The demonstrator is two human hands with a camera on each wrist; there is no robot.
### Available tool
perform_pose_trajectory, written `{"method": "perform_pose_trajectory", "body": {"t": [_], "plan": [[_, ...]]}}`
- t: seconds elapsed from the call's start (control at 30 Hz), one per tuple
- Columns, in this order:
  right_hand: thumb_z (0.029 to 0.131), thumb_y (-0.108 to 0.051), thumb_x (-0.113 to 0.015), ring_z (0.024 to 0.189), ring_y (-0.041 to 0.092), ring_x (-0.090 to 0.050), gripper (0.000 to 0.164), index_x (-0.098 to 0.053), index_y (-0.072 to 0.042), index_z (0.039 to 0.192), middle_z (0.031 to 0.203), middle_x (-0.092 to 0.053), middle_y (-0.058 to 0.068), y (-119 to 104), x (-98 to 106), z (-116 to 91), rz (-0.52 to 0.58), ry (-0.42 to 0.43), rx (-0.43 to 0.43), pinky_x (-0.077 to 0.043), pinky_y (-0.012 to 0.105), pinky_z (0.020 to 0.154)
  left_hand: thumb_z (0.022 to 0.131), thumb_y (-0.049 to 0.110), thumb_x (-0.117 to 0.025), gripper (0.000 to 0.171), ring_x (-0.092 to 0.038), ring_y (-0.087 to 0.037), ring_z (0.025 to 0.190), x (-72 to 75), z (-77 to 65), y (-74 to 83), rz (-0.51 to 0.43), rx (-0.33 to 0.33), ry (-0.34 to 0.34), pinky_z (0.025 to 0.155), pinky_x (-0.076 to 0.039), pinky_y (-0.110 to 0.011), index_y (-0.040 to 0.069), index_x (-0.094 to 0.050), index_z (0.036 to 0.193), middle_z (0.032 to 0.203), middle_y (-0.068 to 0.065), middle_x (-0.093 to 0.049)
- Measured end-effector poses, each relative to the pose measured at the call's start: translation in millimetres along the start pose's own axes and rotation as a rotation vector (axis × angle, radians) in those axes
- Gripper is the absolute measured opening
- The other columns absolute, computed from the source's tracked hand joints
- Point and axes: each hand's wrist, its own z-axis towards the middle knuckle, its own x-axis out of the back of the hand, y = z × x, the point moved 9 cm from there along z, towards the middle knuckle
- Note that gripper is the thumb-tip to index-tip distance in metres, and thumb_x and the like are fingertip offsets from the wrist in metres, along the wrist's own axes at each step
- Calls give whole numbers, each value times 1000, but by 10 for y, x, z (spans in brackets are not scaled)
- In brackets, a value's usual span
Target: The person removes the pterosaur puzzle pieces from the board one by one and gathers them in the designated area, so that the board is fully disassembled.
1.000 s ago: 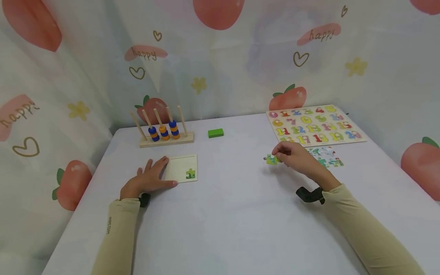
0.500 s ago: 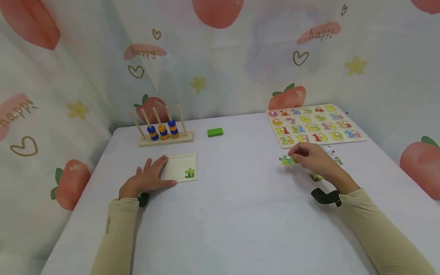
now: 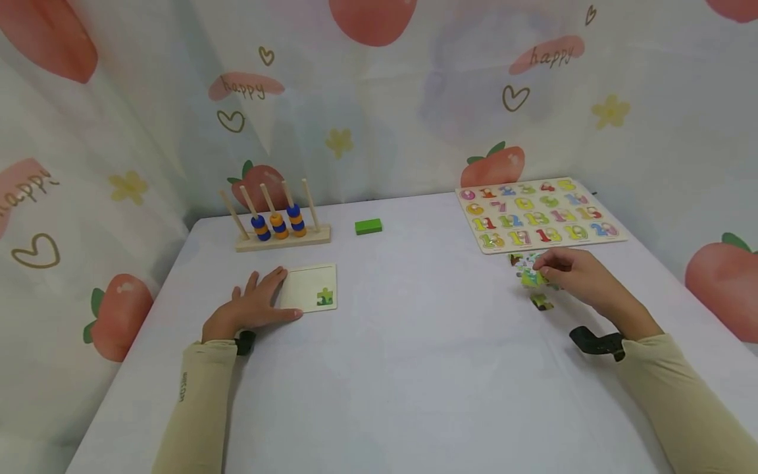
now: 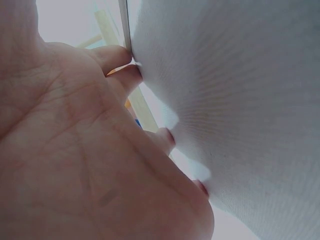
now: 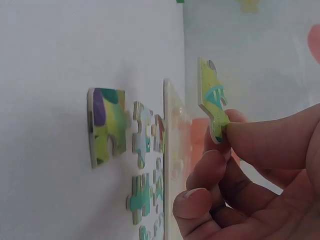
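My left hand (image 3: 251, 306) rests with fingers spread at the left side of a square wooden puzzle tray (image 3: 299, 283), thumb along its near edge and forefinger by its far corner. In the left wrist view the fingertips (image 4: 167, 140) meet the tablecloth. One green jigsaw piece (image 3: 324, 297) lies in the tray's near right corner. My right hand (image 3: 583, 280) pinches a yellow-green jigsaw piece (image 5: 212, 100) between thumb and forefinger, raised above the table. Several loose pieces lie below it, among them a green and purple one (image 5: 107, 122); the hand hides part of them in the head view.
A number puzzle board (image 3: 539, 214) lies at the back right, behind the loose pieces. Behind the tray stands a wooden peg rack (image 3: 284, 240) with blue and orange beads. A green block (image 3: 368, 226) lies at the back middle, near the patterned curtain (image 3: 379, 99).
My right hand has moved right with the jigsaw piece, back over the loose pieces; a piece beneath it now shows. The left hand stays at the tray.
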Motion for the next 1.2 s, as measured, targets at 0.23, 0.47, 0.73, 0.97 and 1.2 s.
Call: {"method": "perform_pose_trajectory", "body": {"t": [0.23,0.47,0.73,0.97,1.2], "plan": [[111,-7,-56,97,21,-56,20,-66,8,121,118,-67,20,163,100,-61,-45,17,-1,-50,21,74,90,64,-75,119,9,-57,157,-2,2,-7,-11,-5,-3,117,6,-81,1,-14,171,177,-22,-7],[111,-9,-57,102,27,-55,21,-66,6,122,120,-66,21,335,172,-112,-76,11,-30,-50,18,75,91,61,-76,117,8,-58,157,4,-7,2,-12,3,-2,116,6,-81,1,-15,171,177,-23,-8],[110,-9,-59,105,31,-54,19,-68,5,119,115,-67,17,493,232,-164,-118,-45,-54,-50,20,75,92,62,-75,117,9,-57,158,1,3,-3,-13,-7,-4,116,7,-81,2,-14,171,177,-22,-7],[107,-6,-63,100,27,-56,16,-71,3,116,111,-68,13,554,240,-174,-153,-95,-58,-49,21,75,92,62,-74,117,10,-56,158,11,21,-13,2,-5,-9,117,6,-81,3,-13,171,178,-21,-6],[105,-3,-65,91,22,-55,11,-72,2,111,101,-67,7,525,194,-131,-194,-130,-23,-48,25,71,91,64,-75,118,10,-56,158,-12,36,-31,-12,-2,-10,116,8,-81,2,-13,171,178,-22,-6]]}}
